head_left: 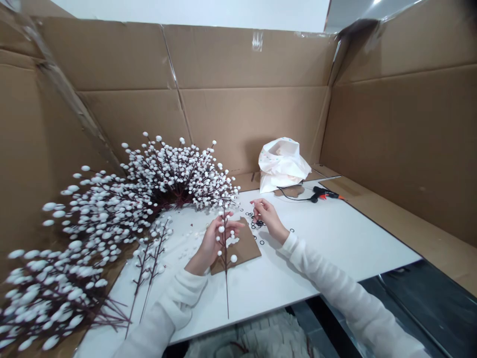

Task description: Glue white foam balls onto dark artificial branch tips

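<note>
My left hand (pixel 213 242) holds an artificial berry branch (pixel 225 263) with white berries and a thin dark stem. The branch stands roughly upright, its bare stem end pointing toward me. Beneath this hand lies a brown cardboard piece (pixel 244 248) on the white board. To the right, my right hand (pixel 271 219) hovers over a scatter of small black rings (pixel 260 223). Its fingers are bent, with the fingertips drawn together; whatever they pinch, if anything, is too small to make out.
Large heaps of white berry branches (pixel 179 174) fill the left side, with loose branches (pixel 149 258) nearer me. A white plastic bag (pixel 283 164) stands at the back. A black and orange glue gun (pixel 324 194) with a cord lies right of it. Cardboard walls (pixel 253 59) enclose the white tabletop (pixel 335 238).
</note>
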A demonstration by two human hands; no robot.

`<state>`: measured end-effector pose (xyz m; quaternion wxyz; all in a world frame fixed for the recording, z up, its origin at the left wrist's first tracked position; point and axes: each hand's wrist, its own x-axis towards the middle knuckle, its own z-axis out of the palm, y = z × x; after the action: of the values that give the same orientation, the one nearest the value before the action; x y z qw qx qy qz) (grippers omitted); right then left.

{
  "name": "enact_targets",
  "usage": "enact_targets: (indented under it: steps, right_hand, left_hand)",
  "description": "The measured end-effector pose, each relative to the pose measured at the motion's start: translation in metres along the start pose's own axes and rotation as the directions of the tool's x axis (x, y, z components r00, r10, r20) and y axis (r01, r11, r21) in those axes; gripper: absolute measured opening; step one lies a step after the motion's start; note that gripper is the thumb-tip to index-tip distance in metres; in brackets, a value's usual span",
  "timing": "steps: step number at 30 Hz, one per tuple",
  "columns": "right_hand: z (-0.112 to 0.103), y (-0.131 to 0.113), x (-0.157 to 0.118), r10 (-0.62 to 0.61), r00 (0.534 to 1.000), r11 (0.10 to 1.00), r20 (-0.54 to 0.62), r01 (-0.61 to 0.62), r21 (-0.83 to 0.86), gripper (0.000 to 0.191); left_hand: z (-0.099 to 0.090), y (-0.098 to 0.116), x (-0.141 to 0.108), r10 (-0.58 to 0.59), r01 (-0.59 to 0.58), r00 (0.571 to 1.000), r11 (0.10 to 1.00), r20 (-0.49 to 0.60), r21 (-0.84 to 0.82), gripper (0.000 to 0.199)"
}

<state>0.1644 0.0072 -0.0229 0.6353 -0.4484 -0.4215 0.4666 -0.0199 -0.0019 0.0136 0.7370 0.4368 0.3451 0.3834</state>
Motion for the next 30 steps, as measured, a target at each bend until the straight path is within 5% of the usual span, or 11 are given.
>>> enact_targets:
  steps: [11,16,30]
  right_hand:
    - [0.014,0.009,-0.016,0.051,0.998,0.991,-0.029,-0.047,0.124,0.047]
    - [0.019,0.005,-0.023,0.066,0.995,0.984,0.077,-0.077,0.158,0.046]
    - [0.019,0.013,-0.032,0.101,0.950,0.969,0.296,-0.162,0.188,0.041]
  left_hand:
    - [0.014,-0.023,0.000,0.006,-0.006,1.000,0.999,-0.008,0.043,0.029]
    - [0.018,-0.021,-0.002,0.064,-0.056,0.994,0.995,-0.093,0.083,0.028]
    - [0.015,-0.025,0.000,0.066,-0.053,0.994,0.989,-0.085,0.138,0.029]
